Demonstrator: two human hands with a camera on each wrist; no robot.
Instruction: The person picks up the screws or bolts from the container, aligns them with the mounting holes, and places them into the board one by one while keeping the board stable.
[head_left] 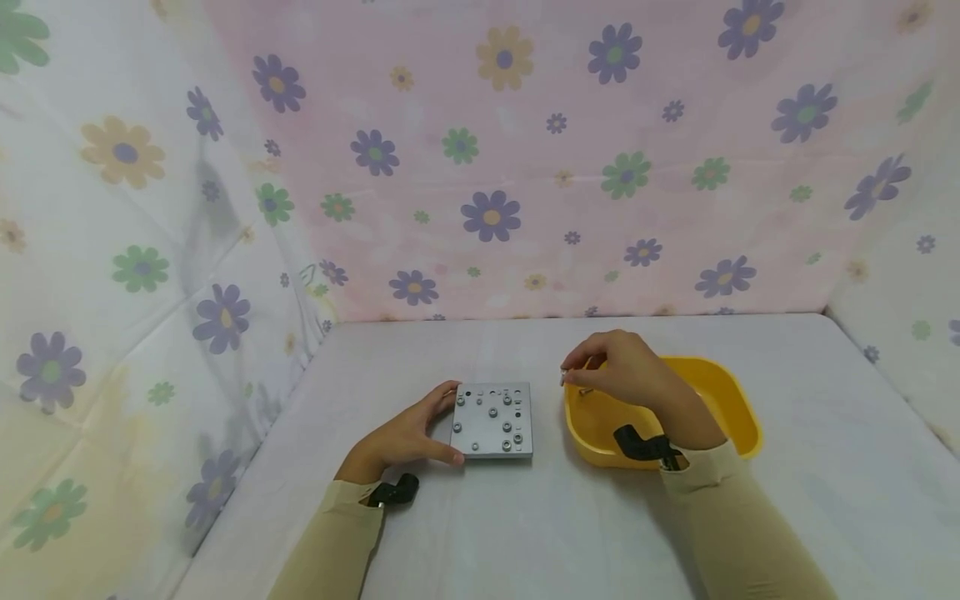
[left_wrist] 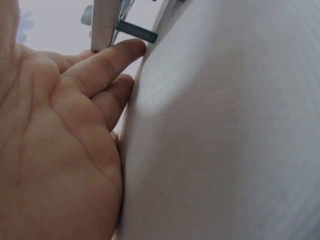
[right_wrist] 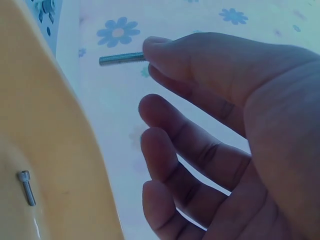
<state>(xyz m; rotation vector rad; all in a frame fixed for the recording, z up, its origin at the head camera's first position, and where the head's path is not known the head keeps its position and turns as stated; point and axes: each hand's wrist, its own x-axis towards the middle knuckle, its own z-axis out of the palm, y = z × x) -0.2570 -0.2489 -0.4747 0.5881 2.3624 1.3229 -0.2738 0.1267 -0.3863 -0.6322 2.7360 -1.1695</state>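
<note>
My left hand (head_left: 405, 435) grips the left side of a square silver metal plate (head_left: 480, 427), thumb at the near corner and fingers at the far one. Several socket-head screws stand in the plate's top, among open holes. In the left wrist view a threaded screw shank (left_wrist: 137, 31) sticks out of the plate's underside, close to the fingertips. Over the left rim of a yellow bin (head_left: 738, 408), my right hand (head_left: 626, 367) pinches a small metal screw (right_wrist: 121, 58) between thumb and index finger; its gripped end is hidden. The other fingers are loosely bent.
Inside the yellow bin lies a loose socket-head screw (right_wrist: 27, 187). A white cloth (head_left: 495, 533) covers the table. Flower-print curtains (head_left: 420, 258) close off the back and both sides. Black wrist mounts (head_left: 641, 443) sit at the sleeve cuffs.
</note>
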